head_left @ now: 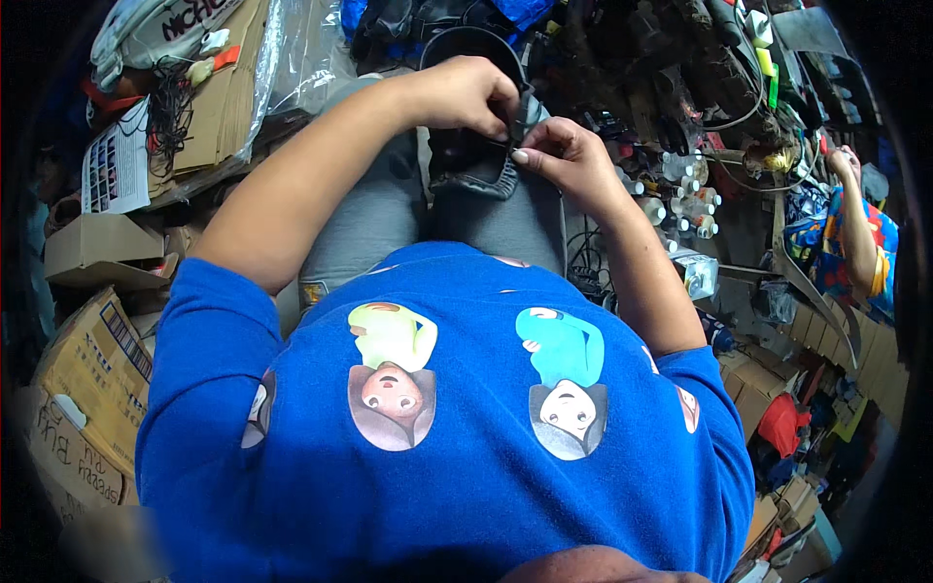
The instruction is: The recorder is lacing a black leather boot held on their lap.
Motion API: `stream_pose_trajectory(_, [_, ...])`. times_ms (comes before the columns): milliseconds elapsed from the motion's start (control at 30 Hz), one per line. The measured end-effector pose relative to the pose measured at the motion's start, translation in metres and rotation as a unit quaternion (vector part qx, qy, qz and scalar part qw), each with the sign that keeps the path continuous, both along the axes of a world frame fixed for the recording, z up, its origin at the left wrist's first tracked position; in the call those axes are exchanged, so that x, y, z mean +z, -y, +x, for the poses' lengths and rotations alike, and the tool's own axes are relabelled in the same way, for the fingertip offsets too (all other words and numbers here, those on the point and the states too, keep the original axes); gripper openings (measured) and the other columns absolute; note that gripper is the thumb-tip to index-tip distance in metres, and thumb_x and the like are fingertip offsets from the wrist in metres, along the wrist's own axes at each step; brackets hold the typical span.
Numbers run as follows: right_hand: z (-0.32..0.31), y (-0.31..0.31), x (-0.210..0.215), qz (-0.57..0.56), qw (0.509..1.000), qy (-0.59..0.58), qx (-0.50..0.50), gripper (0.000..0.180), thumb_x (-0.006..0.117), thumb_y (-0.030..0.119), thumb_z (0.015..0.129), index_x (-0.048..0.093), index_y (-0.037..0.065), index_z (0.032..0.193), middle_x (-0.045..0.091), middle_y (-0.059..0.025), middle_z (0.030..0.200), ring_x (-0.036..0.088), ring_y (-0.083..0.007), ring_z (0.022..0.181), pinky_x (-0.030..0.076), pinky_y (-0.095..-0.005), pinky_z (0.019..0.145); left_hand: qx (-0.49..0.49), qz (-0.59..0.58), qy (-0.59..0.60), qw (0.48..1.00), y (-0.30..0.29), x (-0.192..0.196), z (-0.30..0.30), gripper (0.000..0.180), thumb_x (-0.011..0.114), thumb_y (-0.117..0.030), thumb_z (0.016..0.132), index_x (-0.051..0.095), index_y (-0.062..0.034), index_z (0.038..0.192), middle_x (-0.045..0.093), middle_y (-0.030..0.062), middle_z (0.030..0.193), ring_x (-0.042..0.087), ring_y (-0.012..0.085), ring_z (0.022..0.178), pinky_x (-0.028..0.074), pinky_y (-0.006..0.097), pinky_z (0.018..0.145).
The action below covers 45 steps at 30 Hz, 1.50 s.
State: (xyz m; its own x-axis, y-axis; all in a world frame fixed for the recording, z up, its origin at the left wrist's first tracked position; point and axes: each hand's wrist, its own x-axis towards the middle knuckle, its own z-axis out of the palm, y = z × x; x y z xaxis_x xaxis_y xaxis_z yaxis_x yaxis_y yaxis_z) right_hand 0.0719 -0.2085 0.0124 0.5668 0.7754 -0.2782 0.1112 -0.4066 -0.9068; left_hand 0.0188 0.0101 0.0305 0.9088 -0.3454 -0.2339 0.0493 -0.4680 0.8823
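On my lap, between my grey-trousered thighs, sits a black leather piece [474, 185] with a wide opening and a gathered, ridged near edge. It looks like a shoe or boot upper, but its exact kind is unclear. My left hand [465, 95] reaches over it, with the fingers bent down and closed on the raised right edge. Close beside it, my right hand [566, 160] pinches the same edge between thumb and forefinger. Any thread or needle between the fingertips is too small to make out. The left fingertips are partly hidden behind the hand.
Cardboard sheets [219, 107], an open box [102, 248] and a yellow carton [97, 374] lie at the left. Small bottles [685, 199] cluster at the right, near hanging cables. Farther right is another person's arm [855, 219]. A red cap [779, 425] lies at the lower right.
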Motion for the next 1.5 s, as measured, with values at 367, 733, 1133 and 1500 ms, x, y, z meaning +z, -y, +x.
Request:
stream_pose_trajectory(367, [-0.022, -0.009, 0.022, -0.017, 0.991, 0.121, 0.061, 0.015, 0.069, 0.007, 0.081, 0.070, 0.007, 0.095, 0.058, -0.0026, 0.083, 0.059, -0.0118, 0.078, 0.049, -0.0270, 0.071, 0.495, 0.068, 0.092, 0.861, -0.164, 0.119, -0.119, 0.039, 0.046, -0.001, 0.066, 0.063, -0.0030, 0.101, 0.061, 0.0093, 0.104, 0.055, 0.0167, 0.097, 0.046, 0.029, 0.081])
stream_pose_trajectory(733, [-0.040, -0.004, 0.024, -0.025, 0.968, 0.239, 0.071, 0.026, 0.067, 0.004, 0.078, 0.070, 0.012, 0.102, 0.056, -0.0073, 0.075, 0.058, -0.0181, 0.067, 0.047, -0.0304, 0.064, 0.244, 0.152, 0.160, 0.944, -0.009, 0.018, -0.143, 0.017, 0.067, -0.003, 0.073, 0.068, -0.0066, 0.089, 0.063, 0.0051, 0.088, 0.060, 0.0174, 0.085, 0.045, 0.031, 0.078])
stream_pose_trajectory(1133, [-0.018, -0.002, 0.020, -0.037, 0.987, 0.116, 0.106, 0.038, 0.056, -0.004, 0.078, 0.070, 0.016, 0.107, 0.054, -0.0057, 0.091, 0.055, -0.0153, 0.085, 0.046, -0.0271, 0.080, 0.208, 0.075, 0.273, 0.936, 0.006, -0.015, -0.121, 0.019, 0.069, -0.010, 0.072, 0.072, -0.0161, 0.090, 0.053, 0.0003, 0.077, 0.053, 0.0194, 0.080, 0.036, 0.035, 0.077])
stream_pose_trajectory(1500, [-0.008, -0.014, 0.020, -0.045, 0.984, 0.116, 0.128, 0.038, 0.051, -0.007, 0.077, 0.071, 0.013, 0.103, 0.054, -0.0042, 0.090, 0.055, -0.0149, 0.086, 0.045, -0.0270, 0.081, 0.225, 0.233, 0.287, 0.901, 0.000, -0.025, -0.111, 0.017, 0.069, -0.013, 0.073, 0.072, -0.0197, 0.088, 0.054, -0.0017, 0.080, 0.052, 0.0172, 0.088, 0.032, 0.035, 0.083])
